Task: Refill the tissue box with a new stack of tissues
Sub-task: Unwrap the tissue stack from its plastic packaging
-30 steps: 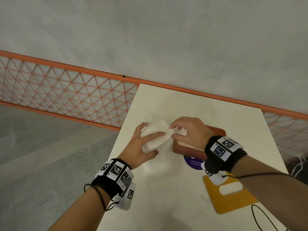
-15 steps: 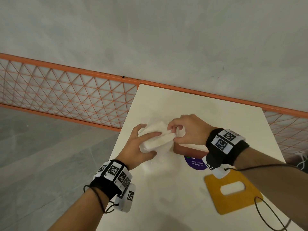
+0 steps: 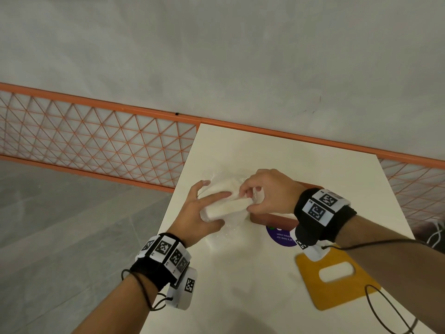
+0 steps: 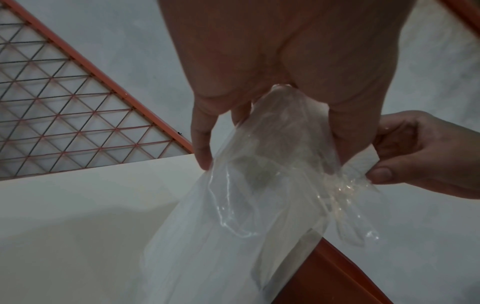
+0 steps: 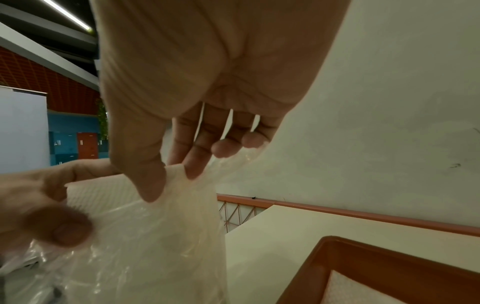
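My left hand (image 3: pixel 199 213) gripped the tissues (image 3: pixel 226 206), right hand (image 3: pixel 267 191) pinched the wrap (image 4: pixel 283 185); the box (image 5: pixel 389 265) was mostly hidden.

Your right hand (image 3: pixel 269 194) and its wristband hide most of the orange tissue box (image 3: pixel 274 219) in the head view; the right wrist view cuts the box at its lower right corner; the purple sticker (image 3: pixel 280 237) shows only in part, its small print too small to read; your left thumb (image 5: pixel 55 228) appears blurred in the right wrist view.
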Demonstrator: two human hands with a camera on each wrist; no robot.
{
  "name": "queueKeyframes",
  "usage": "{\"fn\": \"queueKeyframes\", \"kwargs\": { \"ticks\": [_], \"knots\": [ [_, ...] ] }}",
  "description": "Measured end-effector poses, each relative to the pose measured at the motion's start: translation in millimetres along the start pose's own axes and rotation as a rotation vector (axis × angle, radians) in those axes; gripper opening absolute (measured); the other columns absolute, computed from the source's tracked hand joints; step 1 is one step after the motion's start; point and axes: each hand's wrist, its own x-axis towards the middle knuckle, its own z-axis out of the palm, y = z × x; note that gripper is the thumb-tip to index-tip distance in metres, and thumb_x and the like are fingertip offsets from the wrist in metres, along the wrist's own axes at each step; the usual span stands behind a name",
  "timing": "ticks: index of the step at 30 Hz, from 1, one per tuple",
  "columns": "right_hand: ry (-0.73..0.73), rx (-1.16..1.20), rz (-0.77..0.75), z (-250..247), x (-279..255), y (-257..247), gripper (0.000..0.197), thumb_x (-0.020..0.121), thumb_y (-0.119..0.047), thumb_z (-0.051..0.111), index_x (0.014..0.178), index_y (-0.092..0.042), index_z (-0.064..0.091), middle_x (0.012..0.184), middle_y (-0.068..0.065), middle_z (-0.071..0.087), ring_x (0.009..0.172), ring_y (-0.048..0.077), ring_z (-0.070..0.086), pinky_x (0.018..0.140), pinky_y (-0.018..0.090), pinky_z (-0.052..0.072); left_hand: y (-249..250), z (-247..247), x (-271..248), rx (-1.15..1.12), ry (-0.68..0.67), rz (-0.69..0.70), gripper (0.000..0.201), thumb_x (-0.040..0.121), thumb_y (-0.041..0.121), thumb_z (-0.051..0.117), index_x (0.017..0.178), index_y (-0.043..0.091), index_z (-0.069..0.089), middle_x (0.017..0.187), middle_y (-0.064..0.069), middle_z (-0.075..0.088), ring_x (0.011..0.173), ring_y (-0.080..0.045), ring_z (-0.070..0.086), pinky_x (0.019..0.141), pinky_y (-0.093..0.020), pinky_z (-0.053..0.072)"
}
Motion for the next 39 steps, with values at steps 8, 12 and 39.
{"fn": "queueKeyframes", "kwargs": {
  "ticks": [8, 12, 39],
  "knots": [
    [-0.01, 0.097, -0.007, -7, 1, -1, 0.019, 0.075, -0.02, 0.076, 0.093, -0.023, 0.074, 0.094, -0.007, 0.065, 0.082, 0.009, 0.058, 0.078, 0.024, 0.05, 3, -5, -3, 0.016, -0.063, -0.021, 0.068, 0.068, 0.021, 0.083, 0.119, 0.057, 0.057, 0.146, 0.017, 0.018, 0.14, -0.009, 0.027, 0.109, -0.043, 0.041],
    [0.024, 0.193, 0.002, -12, 0, 0, 0.02, 0.075, -0.017, 0.074, 0.093, -0.027, 0.071, 0.102, -0.01, 0.061, 0.088, 0.007, 0.062, 0.083, 0.028, 0.056, 2, -8, -4, 0.008, -0.06, -0.003, 0.07, 0.064, 0.025, 0.085, 0.12, 0.056, 0.056, 0.146, 0.019, 0.017, 0.137, 0.003, 0.026, 0.108, -0.04, 0.042],
    [-0.108, -0.196, -0.132, -14, 12, -37, 0.043, 0.078, -0.037, 0.074, 0.12, -0.031, 0.064, 0.102, -0.007, 0.063, 0.09, 0.012, 0.054, 0.079, 0.028, 0.042, -7, 2, -4, -0.058, 0.046, -0.007, 0.05, 0.071, 0.021, 0.085, 0.115, 0.037, 0.067, 0.143, 0.015, 0.03, 0.114, 0.009, 0.045, 0.093, -0.024, 0.046]
  ]
}}
